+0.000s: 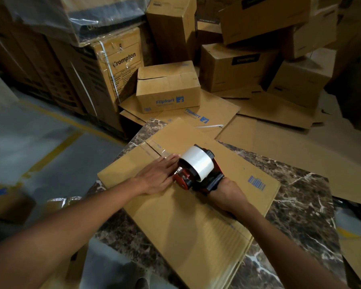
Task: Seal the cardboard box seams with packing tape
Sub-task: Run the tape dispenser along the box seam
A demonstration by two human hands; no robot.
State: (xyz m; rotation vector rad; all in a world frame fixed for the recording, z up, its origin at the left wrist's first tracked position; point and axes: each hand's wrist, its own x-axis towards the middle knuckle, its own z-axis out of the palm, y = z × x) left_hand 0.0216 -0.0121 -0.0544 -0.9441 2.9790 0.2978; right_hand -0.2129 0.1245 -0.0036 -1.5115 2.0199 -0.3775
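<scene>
"Crompton" on strapped carton [121,65], "Flipkart" on small box [168,94], "Flipkart" on flattened cardboard [198,117]

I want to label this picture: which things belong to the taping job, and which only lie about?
In use: flat cardboard box; tape dispenser; left hand; right hand.
Lying about: Flipkart box; Crompton carton; flattened cartons.

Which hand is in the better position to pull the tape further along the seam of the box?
The right hand. It already grips the handle of the tape dispenser, which sits on the cardboard box. The left hand lies flat on the box beside the dispenser, pressing the laid tape, so it is probably better used for holding.
</scene>
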